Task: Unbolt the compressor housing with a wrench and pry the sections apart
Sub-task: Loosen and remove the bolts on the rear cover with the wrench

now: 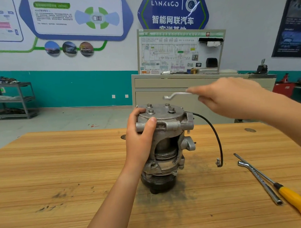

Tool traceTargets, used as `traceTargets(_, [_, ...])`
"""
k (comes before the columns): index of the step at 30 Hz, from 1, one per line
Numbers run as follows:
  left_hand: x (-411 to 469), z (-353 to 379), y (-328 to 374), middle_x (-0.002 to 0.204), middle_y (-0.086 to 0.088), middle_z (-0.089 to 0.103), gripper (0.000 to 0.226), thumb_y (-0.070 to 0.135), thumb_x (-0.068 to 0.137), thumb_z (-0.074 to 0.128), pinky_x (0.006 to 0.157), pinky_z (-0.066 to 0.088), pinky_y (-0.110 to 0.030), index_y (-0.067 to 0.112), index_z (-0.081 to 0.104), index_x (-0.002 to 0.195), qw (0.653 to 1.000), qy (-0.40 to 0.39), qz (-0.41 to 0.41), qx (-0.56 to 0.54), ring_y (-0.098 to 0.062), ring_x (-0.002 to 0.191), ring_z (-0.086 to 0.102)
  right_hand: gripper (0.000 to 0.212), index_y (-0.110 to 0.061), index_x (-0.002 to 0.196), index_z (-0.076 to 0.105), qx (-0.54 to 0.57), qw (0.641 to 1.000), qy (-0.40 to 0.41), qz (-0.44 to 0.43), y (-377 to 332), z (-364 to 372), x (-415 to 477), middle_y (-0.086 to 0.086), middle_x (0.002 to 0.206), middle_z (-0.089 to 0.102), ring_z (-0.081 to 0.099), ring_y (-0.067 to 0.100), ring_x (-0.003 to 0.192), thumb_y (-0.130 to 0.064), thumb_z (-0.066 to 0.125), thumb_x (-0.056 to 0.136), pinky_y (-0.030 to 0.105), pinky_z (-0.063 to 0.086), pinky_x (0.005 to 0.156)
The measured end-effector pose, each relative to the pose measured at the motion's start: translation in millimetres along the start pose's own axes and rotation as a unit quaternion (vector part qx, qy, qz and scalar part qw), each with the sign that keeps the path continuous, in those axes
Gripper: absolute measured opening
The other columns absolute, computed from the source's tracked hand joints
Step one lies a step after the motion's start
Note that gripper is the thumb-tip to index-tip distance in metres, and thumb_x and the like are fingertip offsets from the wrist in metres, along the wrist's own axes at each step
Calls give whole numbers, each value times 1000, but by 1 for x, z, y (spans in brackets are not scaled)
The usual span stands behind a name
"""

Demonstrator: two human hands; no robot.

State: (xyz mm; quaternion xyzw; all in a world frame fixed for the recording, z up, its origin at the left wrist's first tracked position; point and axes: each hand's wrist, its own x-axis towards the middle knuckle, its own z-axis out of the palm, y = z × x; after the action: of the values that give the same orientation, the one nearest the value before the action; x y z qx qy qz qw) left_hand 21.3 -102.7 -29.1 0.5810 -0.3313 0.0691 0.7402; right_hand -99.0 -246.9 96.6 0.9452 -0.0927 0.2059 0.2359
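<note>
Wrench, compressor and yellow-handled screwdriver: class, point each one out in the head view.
wrench (178, 94), head view, on its bent shank.
compressor (167, 125), head view, on its upper housing.
screwdriver (297, 203), head view, on its yellow handle.

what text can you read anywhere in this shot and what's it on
"LYNK&CO": blue sign on the wall.
"智能网联汽车": same sign, under the brand; the next line is cut off by the wiring board.
"HV": wiring board; its other print is too small to read.
White panel and dark poster: text blurred, unreadable.
Compressor: no text visible.
</note>
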Motion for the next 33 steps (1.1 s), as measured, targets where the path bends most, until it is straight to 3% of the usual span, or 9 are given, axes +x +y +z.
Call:
traceTargets(4, [0,0,1,111,19,51,26,45,75,51,82,52,-26,45,50,101,1000,0,0,-3,-14,108,55,43,-46,139,24,-28,999,-18,22,-8,-2,-13,-2,93,57,42,19,67,-27,26,100,26,39,51])
traceTargets(8, [0,0,0,109,22,50,26,45,75,51,79,50,-22,45,50,101,1000,0,2,-6,-11,107,55,47,-41,136,31,-77,996,-29,38,-16,-2,-12,-8,64,31,33,11,51,-15,33,97,21,29,42])
traceTargets(14, [-1,1,1,108,21,51,25,43,75,51,68,49,-13,46,49,100,1000,-1,5,-20,-4,97,57,36,-13,122,44,-164,985,-44,32,-48,-5,-25,-2,55,31,27,14,41,-2,44,87,25,19,34])
traceTargets(18, [0,0,0,106,27,49,25,44,75,51,70,46,-8,46,49,100,1000,-2,9,-14,5,99,53,24,-6,102,62,-82,994,59,33,-24,23,-31,3,54,51,40,19,38,-21,46,94,26,39,41])
traceTargets(19, [0,0,0,106,28,49,25,44,75,51,73,46,-9,47,49,100,1000,-1,11,-9,4,102,52,27,-5,102,65,-42,995,87,32,-15,34,-24,8,65,62,53,24,50,-22,45,95,35,47,57])
traceTargets(21, [1,0,-1,107,28,49,25,44,75,51,80,47,-13,46,49,100,1000,3,13,-1,1,107,50,33,-11,115,62,-7,997,76,28,-4,50,7,7,103,67,60,24,97,-27,39,98,45,31,98])
traceTargets(25, [3,-2,-2,109,26,50,26,44,74,53,93,48,-32,45,50,100,1000,3,14,7,-6,112,51,34,-21,129,52,36,989,40,-135,-11,54,83,-6,136,50,34,12,132,-25,37,99,39,21,106])
traceTargets(28, [2,-3,-4,109,26,52,26,43,75,53,94,48,-36,44,51,101,1000,4,16,2,-9,112,53,33,-15,127,54,37,976,76,-199,-13,53,94,0,133,53,43,18,127,-16,42,96,38,30,100])
traceTargets(33, [2,-2,-4,101,35,51,26,45,74,52,77,48,-14,49,50,99,1000,-2,9,-9,7,101,52,26,0,106,53,250,936,243,43,3,39,57,17,86,61,53,26,70,-18,36,99,34,38,60])
